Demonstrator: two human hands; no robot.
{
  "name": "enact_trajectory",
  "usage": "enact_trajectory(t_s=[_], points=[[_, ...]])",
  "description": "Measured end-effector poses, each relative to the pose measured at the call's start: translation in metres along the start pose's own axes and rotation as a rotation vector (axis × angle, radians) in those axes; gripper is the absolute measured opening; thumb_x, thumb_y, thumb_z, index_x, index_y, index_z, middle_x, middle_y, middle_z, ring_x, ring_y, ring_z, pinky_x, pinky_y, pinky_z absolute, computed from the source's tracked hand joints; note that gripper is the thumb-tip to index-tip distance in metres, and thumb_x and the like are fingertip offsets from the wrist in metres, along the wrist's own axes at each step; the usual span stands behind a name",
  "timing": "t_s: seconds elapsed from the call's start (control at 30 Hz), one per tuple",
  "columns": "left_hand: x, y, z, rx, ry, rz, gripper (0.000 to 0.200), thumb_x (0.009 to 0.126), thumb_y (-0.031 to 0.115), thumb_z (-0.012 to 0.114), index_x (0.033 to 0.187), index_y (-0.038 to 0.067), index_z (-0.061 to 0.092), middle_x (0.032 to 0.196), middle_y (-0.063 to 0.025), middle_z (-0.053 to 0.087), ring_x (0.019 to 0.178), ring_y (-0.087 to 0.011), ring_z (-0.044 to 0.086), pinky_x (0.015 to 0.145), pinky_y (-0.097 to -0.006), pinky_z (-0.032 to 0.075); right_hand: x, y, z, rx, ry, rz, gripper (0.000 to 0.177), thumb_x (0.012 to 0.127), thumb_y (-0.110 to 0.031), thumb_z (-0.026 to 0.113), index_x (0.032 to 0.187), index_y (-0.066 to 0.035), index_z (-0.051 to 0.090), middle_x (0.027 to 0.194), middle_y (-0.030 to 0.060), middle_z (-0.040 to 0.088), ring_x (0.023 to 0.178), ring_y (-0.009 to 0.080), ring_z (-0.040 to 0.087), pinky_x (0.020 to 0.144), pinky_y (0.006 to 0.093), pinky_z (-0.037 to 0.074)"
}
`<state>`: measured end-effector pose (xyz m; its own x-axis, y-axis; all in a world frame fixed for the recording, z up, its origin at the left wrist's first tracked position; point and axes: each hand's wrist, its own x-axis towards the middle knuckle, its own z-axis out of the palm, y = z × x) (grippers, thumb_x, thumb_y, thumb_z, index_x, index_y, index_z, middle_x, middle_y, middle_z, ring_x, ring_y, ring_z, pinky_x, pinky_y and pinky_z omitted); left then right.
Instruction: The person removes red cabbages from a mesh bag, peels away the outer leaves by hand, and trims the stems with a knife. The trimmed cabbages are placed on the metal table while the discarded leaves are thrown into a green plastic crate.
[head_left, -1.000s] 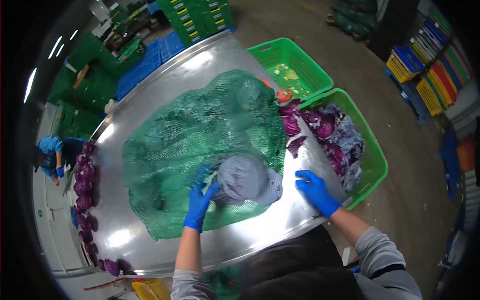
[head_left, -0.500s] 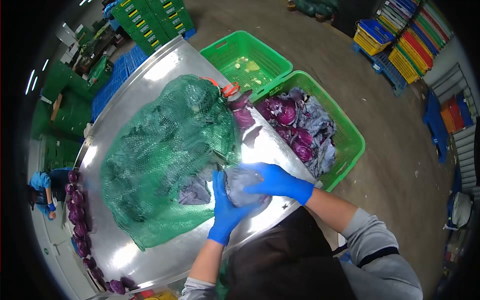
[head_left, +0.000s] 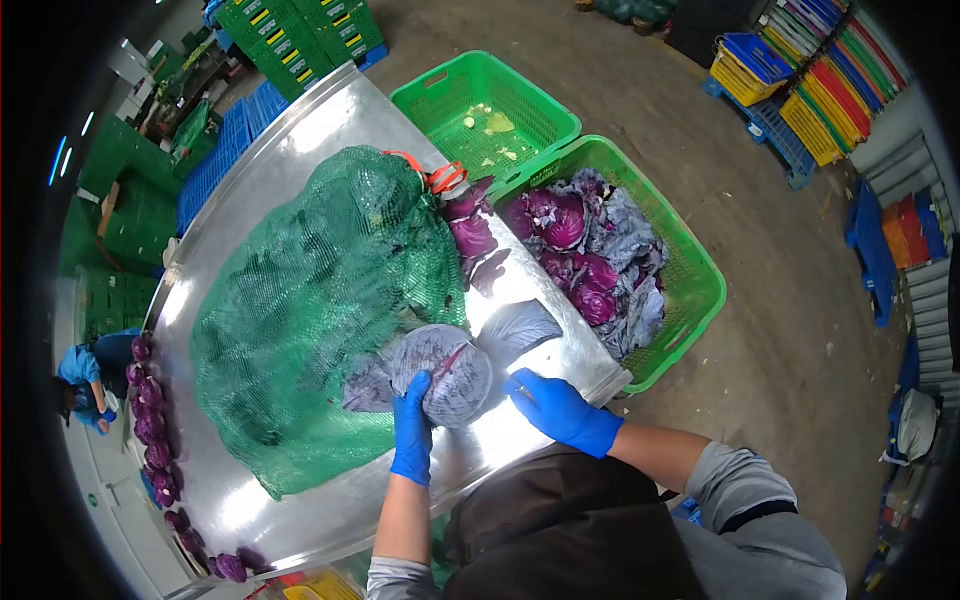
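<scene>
My left hand (head_left: 412, 430), in a blue glove, grips a round purple cabbage (head_left: 455, 385) with a pale, greyish outer skin. To its right, my blue-gloved right hand (head_left: 565, 412) is apart from the cabbage with its fingers curled together; whatever is between them is too small to make out. A loose greyish leaf (head_left: 520, 328) lies on the metal table (head_left: 330, 118) just above my right hand. Against the cabbage's left side rests another greyish leafy piece (head_left: 367, 384), beside a large green mesh sack (head_left: 320, 280) with bulky contents.
Purple leaves (head_left: 470, 225) lie at the table's right edge. Beyond it stand a green crate (head_left: 655, 375) of purple leaves and another (head_left: 400, 100) with pale scraps. Small purple cabbages (head_left: 150, 425) line the left edge. A person (head_left: 80, 365) in blue is at far left.
My right hand has come off the cabbage and moved down and right. A loose leaf now lies on the table, and the cabbage, in my left hand, has shifted left.
</scene>
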<state>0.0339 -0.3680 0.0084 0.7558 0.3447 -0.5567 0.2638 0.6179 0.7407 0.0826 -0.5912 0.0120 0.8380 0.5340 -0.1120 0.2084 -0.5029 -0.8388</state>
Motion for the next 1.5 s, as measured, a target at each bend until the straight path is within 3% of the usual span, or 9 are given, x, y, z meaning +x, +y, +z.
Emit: enact_trajectory(t_s=[0.5,0.67,0.77,0.83,1.03,1.07,1.1,1.23,1.5], points=[[0.034,0.031,0.010,-0.047,-0.022,-0.191,0.060,0.082,0.038,0.063,0.126,0.001,0.046,0.118,-0.0128,0.057,0.103,-0.0231,0.058,0.089,-0.0363,0.047,0.064,0.016,0.009,-0.018,-0.315,0.099,0.023,0.089,-0.024,0.046,0.097,-0.003,0.051,0.082,0.0195,0.059,0.075,0.0365,0.058,0.067,0.0447,0.045],[0.043,0.031,0.006,-0.108,-0.044,-0.345,0.059,0.083,0.039,0.062,0.126,0.003,0.047,0.119,-0.0121,0.057,0.104,-0.0249,0.058,0.089,-0.0384,0.048,0.068,0.025,0.023,-0.131,-0.159,-0.108,0.021,0.088,-0.020,0.048,0.091,0.000,0.052,0.079,0.0239,0.059,0.072,0.0405,0.059,0.063,0.0444,0.047],[0.045,0.033,0.008,-0.100,-0.098,-0.339,0.059,0.083,0.038,0.062,0.127,0.003,0.046,0.120,-0.0118,0.057,0.104,-0.0255,0.058,0.090,-0.0391,0.047,0.074,0.045,0.053,0.344,0.098,0.137,0.021,0.088,-0.019,0.045,0.097,-0.002,0.052,0.081,0.0220,0.061,0.076,0.0397,0.060,0.066,0.0446,0.048],[0.037,0.034,0.006,-0.153,-0.149,-0.367,0.057,0.084,0.036,0.061,0.127,0.003,0.046,0.119,-0.0120,0.057,0.103,-0.0258,0.059,0.090,-0.0394,0.047,0.072,0.044,0.040,-0.245,-0.203,0.006,0.028,0.088,-0.018,0.042,0.110,-0.004,0.050,0.085,0.0217,0.062,0.081,0.0387,0.061,0.069,0.0436,0.050],[-0.012,0.021,0.030,-0.150,-0.198,-0.175,0.061,0.081,0.027,0.065,0.131,0.001,0.040,0.126,-0.0119,0.051,0.113,-0.0229,0.053,0.094,-0.0382,0.044,0.035,0.007,-0.024,-0.109,-0.041,-0.071,0.065,0.083,-0.010,0.047,0.142,-0.022,0.025,0.083,0.0215,0.062,0.070,0.0371,0.061,0.064,0.0432,0.049],[-0.015,0.015,0.036,-0.136,-0.299,-0.072,0.062,0.081,0.024,0.065,0.132,0.001,0.038,0.128,-0.0111,0.049,0.113,-0.0215,0.052,0.096,-0.0351,0.043,0.027,0.001,-0.037,-0.204,-0.064,-0.049,0.065,0.084,-0.010,0.050,0.143,-0.020,0.024,0.085,0.0138,0.062,0.067,0.0278,0.061,0.060,0.0359,0.048],[-0.020,0.012,0.048,0.054,-0.326,0.097,0.063,0.078,0.021,0.066,0.131,0.000,0.039,0.127,-0.0113,0.050,0.113,-0.0225,0.052,0.098,-0.0349,0.040,0.021,-0.004,-0.049,-0.299,-0.086,-0.028,0.065,0.085,-0.011,0.052,0.143,-0.017,0.023,0.086,0.0061,0.062,0.064,0.0184,0.060,0.055,0.0286,0.047],[-0.023,-0.001,0.086,1.046,-0.060,0.308,0.060,0.067,0.018,0.079,0.115,-0.002,0.049,0.110,-0.0110,0.055,0.102,-0.0201,0.054,0.091,-0.0325,0.043,0.008,-0.003,-0.057,-0.323,0.063,-0.198,0.064,0.085,-0.007,0.049,0.143,-0.022,0.027,0.076,0.0080,0.057,0.052,0.0202,0.054,0.050,0.0318,0.044],[-0.027,-0.025,0.050,0.487,-0.142,0.462,0.082,0.065,0.014,0.080,0.132,0.000,0.035,0.128,-0.0136,0.043,0.118,-0.0228,0.044,0.100,-0.0334,0.036,0.079,0.064,-0.095,-0.160,0.135,0.371,0.059,0.085,-0.018,0.047,0.141,-0.021,0.027,0.086,0.0248,0.061,0.077,0.0391,0.060,0.067,0.0465,0.046]])
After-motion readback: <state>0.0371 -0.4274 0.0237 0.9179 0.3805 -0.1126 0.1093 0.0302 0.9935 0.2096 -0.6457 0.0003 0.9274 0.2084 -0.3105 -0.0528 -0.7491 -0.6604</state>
